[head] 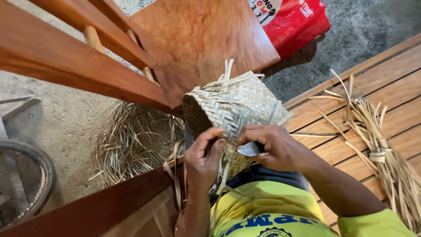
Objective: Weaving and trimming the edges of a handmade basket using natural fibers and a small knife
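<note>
A woven basket (232, 109) of pale flat strips is held over the lap, its open mouth turned to the left. The left hand (202, 160) is closed on the basket's near edge, fingers curled and pinching loose strips that hang below. The right hand (277, 147) is pressed to the basket wall beside it, fingers together over a small metal blade (248, 149) (only its tip is seen). A wooden chair (193, 39) stands behind the basket. A bundle of strips (386, 149) lies on the slatted wooden bench (394, 83) to the right. Loose dry fibre (131, 140) is heaped on the floor under the chair. A red bag (291, 19) rests beyond. A tyre (30, 175) is seen at far left.
</note>
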